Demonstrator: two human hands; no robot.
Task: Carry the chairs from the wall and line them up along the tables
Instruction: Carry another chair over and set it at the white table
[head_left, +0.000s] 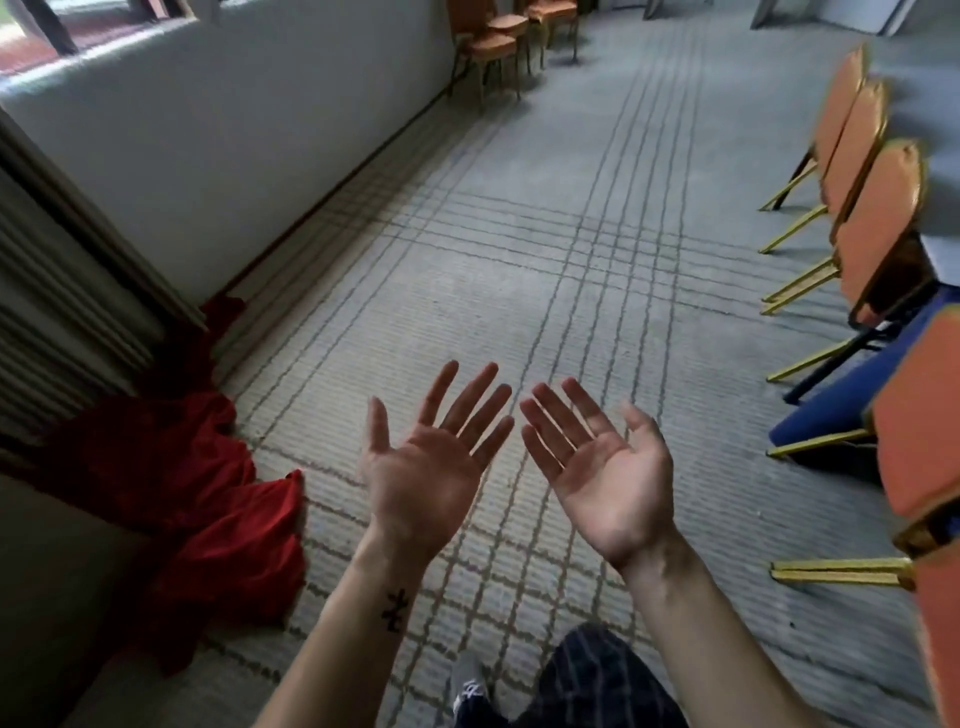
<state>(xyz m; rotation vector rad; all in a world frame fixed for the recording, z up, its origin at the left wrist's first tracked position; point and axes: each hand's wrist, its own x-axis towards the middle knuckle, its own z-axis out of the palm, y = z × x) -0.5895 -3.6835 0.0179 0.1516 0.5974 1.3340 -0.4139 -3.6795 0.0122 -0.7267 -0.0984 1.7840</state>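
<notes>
Several orange chairs by the wall (496, 39) stand clustered at twelve o'clock, far up the room from me, with their gold legs on the carpet (571, 270). Three more orange chairs in a row (872, 234) stand at two o'clock, backs towards me and close together, pushed in along the pale table (932, 119) at the right edge. A nearer orange chair (919, 452) fills four o'clock, partly cut off by the frame. A blue cloth (831, 410) lies at three o'clock, between it and the row.

My left hand (431, 467) and right hand (597, 467) are held out in front of me at six o'clock, palms up, fingers straight and spread, gripping nothing. They sit side by side, fingertips near each other but apart. A small dark tattoo (396, 610) marks my left wrist.

Below my arms I see a checked trouser leg (597, 680) and a grey shoe (470, 686). A red cloth (208, 499) lies heaped on the floor at eight o'clock, just beside a ribbed curtain (57, 312). The wall (249, 145) runs from ten o'clock to twelve.
</notes>
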